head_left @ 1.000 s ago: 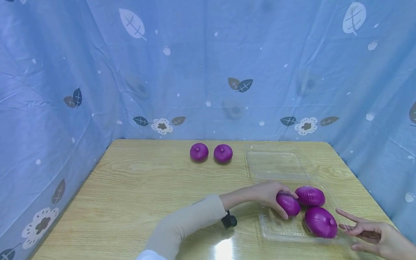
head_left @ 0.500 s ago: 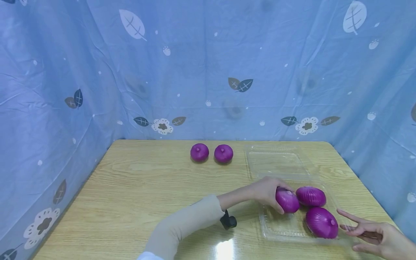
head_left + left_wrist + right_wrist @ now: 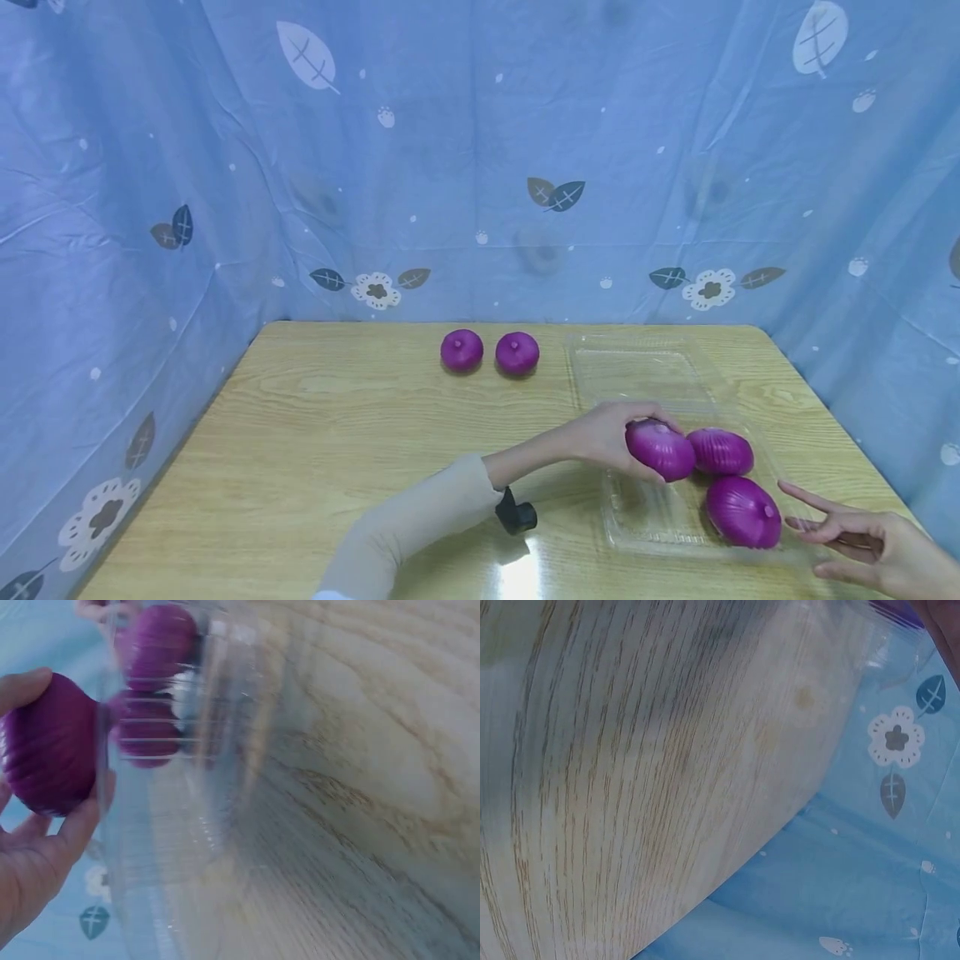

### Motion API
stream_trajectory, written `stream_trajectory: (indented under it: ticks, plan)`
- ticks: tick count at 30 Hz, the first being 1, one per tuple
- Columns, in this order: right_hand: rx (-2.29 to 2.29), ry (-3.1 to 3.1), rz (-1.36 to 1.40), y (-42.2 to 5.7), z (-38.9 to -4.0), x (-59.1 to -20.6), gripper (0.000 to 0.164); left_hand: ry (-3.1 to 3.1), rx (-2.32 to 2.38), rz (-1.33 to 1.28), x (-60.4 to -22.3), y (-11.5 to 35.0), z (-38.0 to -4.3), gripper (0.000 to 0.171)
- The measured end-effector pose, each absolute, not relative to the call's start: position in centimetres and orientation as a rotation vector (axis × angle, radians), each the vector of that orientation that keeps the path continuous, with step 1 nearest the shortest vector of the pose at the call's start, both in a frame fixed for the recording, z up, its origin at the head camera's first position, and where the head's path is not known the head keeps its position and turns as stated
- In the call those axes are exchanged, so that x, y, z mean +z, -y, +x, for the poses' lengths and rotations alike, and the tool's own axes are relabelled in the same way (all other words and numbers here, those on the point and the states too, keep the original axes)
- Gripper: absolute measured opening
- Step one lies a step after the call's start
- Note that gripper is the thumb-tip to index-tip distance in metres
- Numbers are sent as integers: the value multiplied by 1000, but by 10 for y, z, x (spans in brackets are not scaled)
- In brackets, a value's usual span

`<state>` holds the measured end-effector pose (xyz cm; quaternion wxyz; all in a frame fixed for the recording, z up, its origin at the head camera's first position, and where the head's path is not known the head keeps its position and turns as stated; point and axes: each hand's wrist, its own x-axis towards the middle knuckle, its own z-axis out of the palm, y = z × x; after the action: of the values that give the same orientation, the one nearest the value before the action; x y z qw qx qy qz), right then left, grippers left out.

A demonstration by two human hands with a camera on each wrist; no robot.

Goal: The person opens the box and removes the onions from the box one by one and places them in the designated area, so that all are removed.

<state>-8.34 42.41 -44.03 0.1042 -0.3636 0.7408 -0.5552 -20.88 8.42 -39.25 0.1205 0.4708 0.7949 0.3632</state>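
My left hand (image 3: 611, 435) grips a purple onion (image 3: 662, 451) from its left side, raised over the clear plastic container (image 3: 660, 550). In the left wrist view, the thumb and fingers curl round that onion (image 3: 52, 750), which is up at the container's see-through wall. Two more purple onions lie in the container, one behind (image 3: 723, 452) and one at the front right (image 3: 744, 512). Beside the container's right edge is my right hand (image 3: 870, 546), fingers loosely spread and holding nothing; whether its fingertips touch the rim I cannot tell.
The container's clear lid (image 3: 637, 371) is folded back flat behind it. Two purple onions, a left one (image 3: 461, 350) and a right one (image 3: 517, 354), stand near the back of the wooden table (image 3: 315, 467). A blue patterned curtain (image 3: 465, 150) surrounds the table.
My left hand has lifted its onion up from the container floor and drawn it slightly back and to the left. The right hand and the other onions have stayed put.
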Motion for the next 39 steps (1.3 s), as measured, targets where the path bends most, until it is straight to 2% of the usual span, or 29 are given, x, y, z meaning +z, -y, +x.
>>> stream_trajectory:
  ticks: [4, 12, 16, 22, 28, 39]
  plan:
    - [-1661, -2162, -1041, -424, -84, -440, 41, -2322, 1069, 1369, -387, -76, -205, 80]
    - [-1661, -2178, -1040, -423, -84, -440, 40, -2094, 1336, 1142, -383, -62, -199, 53]
    - [-1667, -2171, -1022, -423, -84, -440, 38, -2038, 1448, 1017, -384, -57, -199, 45]
    - [-1681, -2145, -1053, -424, -85, -443, 43, -1905, 1546, 1098, -384, -50, -201, 46]
    - [-1698, -2099, -1056, -425, -86, -445, 41, -1855, 1663, 986, -387, -45, -201, 46]
    - [-1702, -2119, -1028, -424, -86, -444, 41, -1941, 1658, 1039, -387, -36, -205, 44]
